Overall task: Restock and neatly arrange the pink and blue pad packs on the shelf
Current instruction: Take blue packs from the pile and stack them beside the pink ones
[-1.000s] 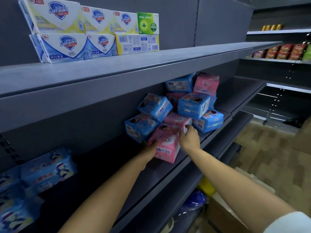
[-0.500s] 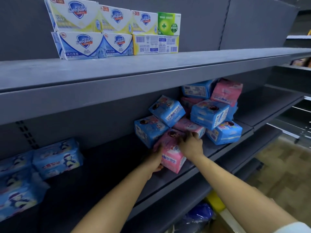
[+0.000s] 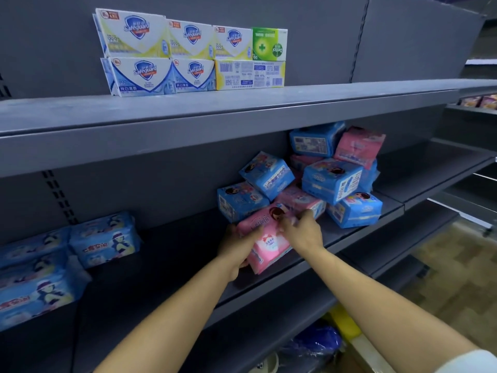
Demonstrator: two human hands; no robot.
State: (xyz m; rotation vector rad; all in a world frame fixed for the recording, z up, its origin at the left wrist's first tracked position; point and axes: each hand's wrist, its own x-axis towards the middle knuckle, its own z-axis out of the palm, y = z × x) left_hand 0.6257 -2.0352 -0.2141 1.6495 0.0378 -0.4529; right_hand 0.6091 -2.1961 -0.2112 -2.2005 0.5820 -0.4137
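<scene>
A jumbled heap of blue pad packs and pink pad packs lies on the grey middle shelf, right of centre. At the heap's front a pink pad pack stands tilted near the shelf's edge. My left hand grips its left side and my right hand grips its top right corner. Behind it a blue pack stands against the heap, and a second pink pack lies just behind my right hand.
Soft blue packs are piled at the shelf's left end. Soap boxes are stacked on the upper shelf. A lower shelf juts out below, with a blue bag and a yellow thing beneath it. Wooden floor shows at right.
Both hands stay on the front pink pack, which has tipped more upright and shifted slightly left from the heap. The view has swung left and down.
</scene>
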